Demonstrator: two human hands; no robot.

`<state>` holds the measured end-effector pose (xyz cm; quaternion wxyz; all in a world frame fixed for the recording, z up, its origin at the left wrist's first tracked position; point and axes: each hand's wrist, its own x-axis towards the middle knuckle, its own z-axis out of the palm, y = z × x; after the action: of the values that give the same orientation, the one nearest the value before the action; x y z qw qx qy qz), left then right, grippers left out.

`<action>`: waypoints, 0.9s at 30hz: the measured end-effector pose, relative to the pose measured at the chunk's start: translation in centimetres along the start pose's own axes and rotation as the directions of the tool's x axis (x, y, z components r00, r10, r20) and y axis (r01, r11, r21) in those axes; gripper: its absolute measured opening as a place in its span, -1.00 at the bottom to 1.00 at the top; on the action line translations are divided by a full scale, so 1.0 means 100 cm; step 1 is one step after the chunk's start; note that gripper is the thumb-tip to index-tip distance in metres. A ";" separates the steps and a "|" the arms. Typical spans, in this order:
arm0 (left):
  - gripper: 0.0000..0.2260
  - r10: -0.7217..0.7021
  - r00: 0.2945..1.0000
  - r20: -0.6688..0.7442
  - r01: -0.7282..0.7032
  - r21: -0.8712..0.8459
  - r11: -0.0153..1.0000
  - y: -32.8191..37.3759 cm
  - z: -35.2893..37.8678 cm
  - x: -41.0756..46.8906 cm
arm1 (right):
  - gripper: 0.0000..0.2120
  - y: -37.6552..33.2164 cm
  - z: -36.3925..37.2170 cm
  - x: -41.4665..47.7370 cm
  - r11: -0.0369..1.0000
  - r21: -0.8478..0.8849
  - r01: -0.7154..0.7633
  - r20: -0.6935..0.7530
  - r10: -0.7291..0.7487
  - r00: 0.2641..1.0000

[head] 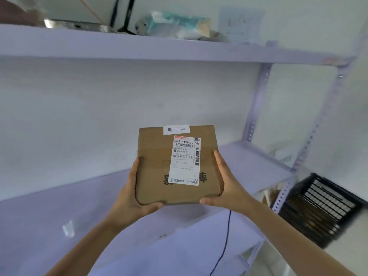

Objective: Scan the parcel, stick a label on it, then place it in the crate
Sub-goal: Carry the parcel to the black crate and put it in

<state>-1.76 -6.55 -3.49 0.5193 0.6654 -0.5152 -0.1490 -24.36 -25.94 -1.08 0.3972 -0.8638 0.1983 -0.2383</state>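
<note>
The left hand (pixel 132 193) and the right hand (pixel 223 188) grip the box (pixel 157 170) by its two sides, lifted above the shelf (pixel 59 212), top facing up so the shipping label (pixel 185 160) and small sticker (pixel 176 129) stay readable. The black crate (pixel 320 210) waits beyond the shelf's right edge.

I'm looking into a parcel storeroom: pale slotted-angle metal shelving (pixel 256 108) against a bare white wall, a black plastic crate (pixel 322 208) beside it, and a cardboard parcel (pixel 155 176) bearing a barcoded shipping label (pixel 185 160).

Head-worn view, facing shelving (pixel 179 50) closely
</note>
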 end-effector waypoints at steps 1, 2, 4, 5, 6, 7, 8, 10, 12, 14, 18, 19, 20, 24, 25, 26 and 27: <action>0.16 0.016 0.999 0.032 -0.016 -0.007 1.000 0.002 0.010 0.006 | 0.30 0.003 -0.008 -0.010 1.000 -0.002 -0.020 -0.040 0.020 0.999; 0.16 0.032 0.997 0.065 -0.031 -0.016 0.999 0.005 0.020 0.013 | 0.30 0.005 -0.017 -0.021 0.999 -0.011 -0.041 -0.081 0.040 0.996; 0.17 0.063 0.990 0.126 -0.058 -0.040 0.998 0.011 0.043 0.027 | 0.30 0.010 -0.035 -0.044 0.996 -0.053 -0.073 -0.166 0.063 0.984; 0.18 0.081 0.984 0.158 -0.073 -0.055 0.996 0.015 0.056 0.034 | 0.31 0.012 -0.045 -0.057 0.993 -0.081 -0.089 -0.207 0.071 0.976; 0.19 0.103 0.977 0.187 -0.092 -0.068 0.993 0.018 0.070 0.040 | 0.30 0.014 -0.054 -0.070 0.988 -0.103 -0.112 -0.243 0.084 0.966; 0.20 0.123 0.970 0.210 -0.109 -0.078 0.991 0.023 0.083 0.045 | 0.30 0.016 -0.063 -0.082 0.984 -0.111 -0.137 -0.275 0.102 0.956; 0.20 0.141 0.962 0.234 -0.123 -0.088 0.988 0.027 0.097 0.049 | 0.31 0.018 -0.071 -0.096 0.980 -0.110 -0.163 -0.306 0.123 0.944; 0.21 0.185 0.936 0.300 -0.150 -0.136 0.979 0.039 0.127 0.055 | 0.31 0.022 -0.087 -0.124 0.969 -0.119 -0.218 -0.369 0.161 0.915; 0.19 0.248 0.888 0.387 -0.175 -0.214 0.961 0.051 0.159 0.060 | 0.31 0.026 -0.101 -0.153 0.950 -0.139 -0.279 -0.428 0.196 0.882; 0.16 0.298 0.840 0.453 -0.194 -0.261 0.946 0.061 0.188 0.061 | 0.31 0.028 -0.112 -0.181 0.931 -0.146 -0.334 -0.479 0.229 0.848; 0.17 0.346 0.769 0.537 -0.198 -0.314 0.928 0.076 0.244 0.060 | 0.30 0.034 -0.131 -0.233 0.886 -0.178 -0.428 -0.574 0.260 0.776; 0.17 0.361 0.756 0.547 -0.205 -0.326 0.923 0.080 0.257 0.059 | 0.30 0.037 -0.136 -0.245 0.877 -0.171 -0.449 -0.589 0.274 0.760; 0.17 0.374 0.742 0.556 -0.209 -0.339 0.917 0.084 0.270 0.057 | 0.29 0.039 -0.141 -0.257 0.871 -0.161 -0.464 -0.601 0.287 0.746; 0.16 0.405 0.683 0.608 -0.194 -0.383 0.903 0.103 0.322 0.054 | 0.28 0.050 -0.160 -0.299 0.850 -0.129 -0.511 -0.652 0.315 0.689; 0.15 0.408 0.667 0.624 -0.190 -0.387 0.902 0.107 0.335 0.053 | 0.28 0.054 -0.166 -0.308 0.845 -0.120 -0.522 -0.666 0.321 0.673; 0.16 0.406 0.654 0.638 -0.186 -0.385 0.904 0.112 0.347 0.053 | 0.28 0.058 -0.171 -0.317 0.841 -0.109 -0.530 -0.677 0.328 0.659; 0.16 0.401 0.647 0.649 -0.183 -0.378 0.907 0.116 0.360 0.052 | 0.28 0.062 -0.178 -0.326 0.838 -0.098 -0.536 -0.685 0.334 0.647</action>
<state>-32.07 -29.46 -6.89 0.3837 0.3818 -0.7506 -0.3790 -61.75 -22.87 -4.07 0.2181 -0.7023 0.5587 -0.3834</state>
